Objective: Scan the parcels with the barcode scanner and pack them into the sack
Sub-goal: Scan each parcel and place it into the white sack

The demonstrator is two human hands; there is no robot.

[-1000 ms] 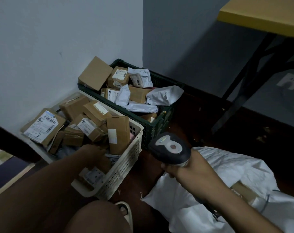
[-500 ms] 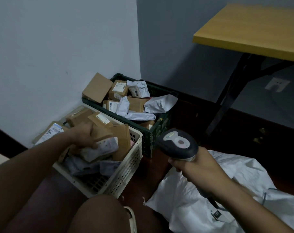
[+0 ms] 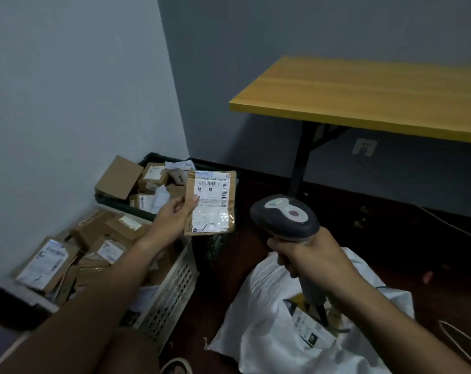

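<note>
Brown parcel (image 3: 210, 202), a flat mailer, has come up out of the white basket (image 3: 172, 290) since a moment ago, pinched by the left hand (image 3: 175, 215), so scanning is next. Its label faces near, long axis upright. The right hand (image 3: 307, 259) still grasps the barcode scanner (image 3: 284, 215), just right of it, above the sack (image 3: 261, 319).

Legible print only on the white shipping label (image 3: 214, 202) of the flat brown parcel (image 3: 210, 203) pinched at its left edge by the left hand (image 3: 175, 215): a long barcode across the top, under it a row of characters reading roughly "M1" with blurred digits either side, and a second barcode running down the label's right edge. Lower lines too blurred to read. Labels on boxes left of that parcel unreadable.
</note>
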